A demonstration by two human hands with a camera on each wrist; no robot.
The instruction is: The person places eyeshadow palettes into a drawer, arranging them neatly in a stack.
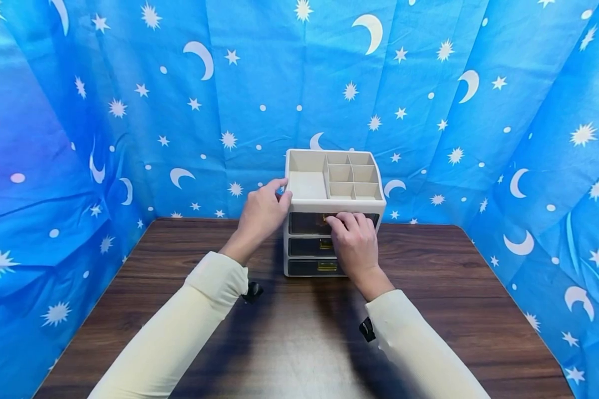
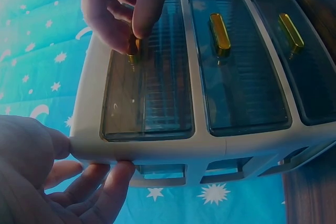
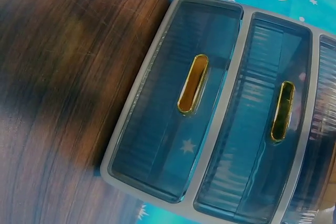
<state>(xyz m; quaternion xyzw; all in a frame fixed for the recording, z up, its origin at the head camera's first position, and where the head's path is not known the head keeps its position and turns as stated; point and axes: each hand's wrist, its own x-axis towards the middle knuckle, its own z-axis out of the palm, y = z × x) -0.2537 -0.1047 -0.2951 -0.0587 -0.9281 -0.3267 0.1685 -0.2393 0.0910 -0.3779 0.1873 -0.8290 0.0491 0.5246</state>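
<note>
A cream desktop organizer (image 1: 335,204) with three dark see-through drawers stands toward the far edge of the table. My left hand (image 1: 263,210) rests against its upper left side, thumb near the front top corner, the other fingers fairly straight along the side wall. At the top drawer (image 1: 304,223), my right hand (image 1: 356,244) pinches the gold handle, which its fingers mostly hide. The left wrist view shows this drawer front (image 2: 157,98) in line with the frame. Below it, the middle drawer handle (image 3: 282,111) and bottom drawer handle (image 3: 192,84) are untouched.
Open compartments (image 1: 353,174) of several sizes divide the organizer's top. It stands on a dark wood-grain table (image 1: 299,332). Blue cloth (image 1: 259,111) with white moons and stars hangs behind and along both sides, close to the table's edges.
</note>
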